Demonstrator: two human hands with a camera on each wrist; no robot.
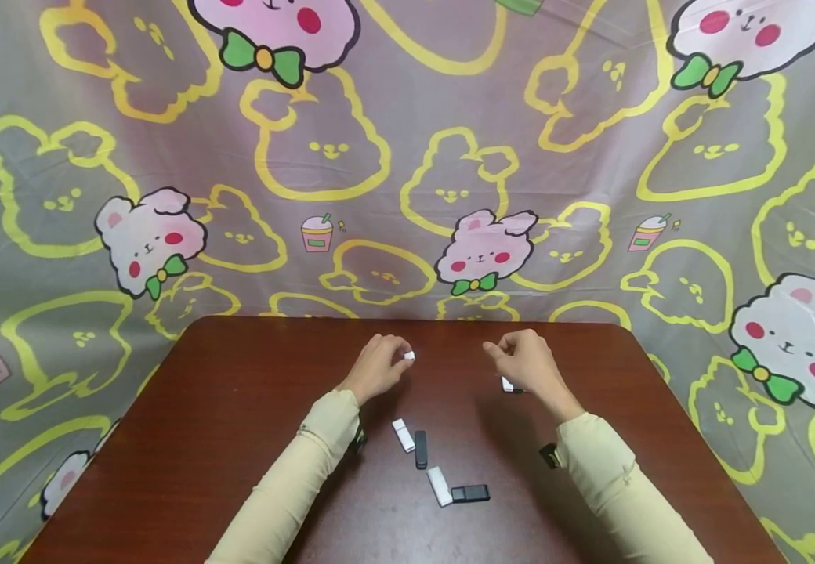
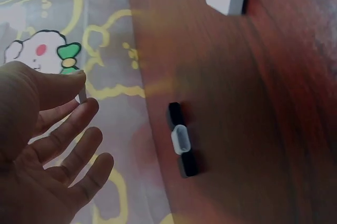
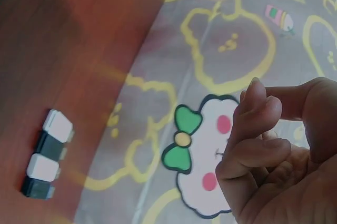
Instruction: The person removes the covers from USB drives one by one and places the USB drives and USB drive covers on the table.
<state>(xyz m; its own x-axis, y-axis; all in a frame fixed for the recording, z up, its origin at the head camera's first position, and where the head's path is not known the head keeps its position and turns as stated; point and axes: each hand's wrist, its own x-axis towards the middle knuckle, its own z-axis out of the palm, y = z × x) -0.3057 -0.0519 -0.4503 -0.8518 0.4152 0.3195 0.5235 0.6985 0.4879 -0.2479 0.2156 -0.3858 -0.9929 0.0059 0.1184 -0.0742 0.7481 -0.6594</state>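
My left hand (image 1: 377, 366) is raised over the far middle of the table, pinching a small white cap (image 1: 410, 356) between thumb and fingertips. Its other fingers spread loosely in the left wrist view. Beyond it lie two black caps (image 2: 188, 164) with a hollow white cap (image 2: 181, 139) between them. My right hand (image 1: 526, 364) hovers farther right, fingers curled and thumb meeting the index finger; nothing shows between them. Beneath it is a row of white and black USB sticks (image 3: 43, 166), mostly hidden by the hand in the head view.
Nearer on the brown table (image 1: 238, 439) lie a white stick (image 1: 403, 435), a black stick (image 1: 421, 450), another white stick (image 1: 440, 486) and another black stick (image 1: 471, 493). A cartoon-printed cloth (image 1: 379, 258) hangs behind the table's far edge.
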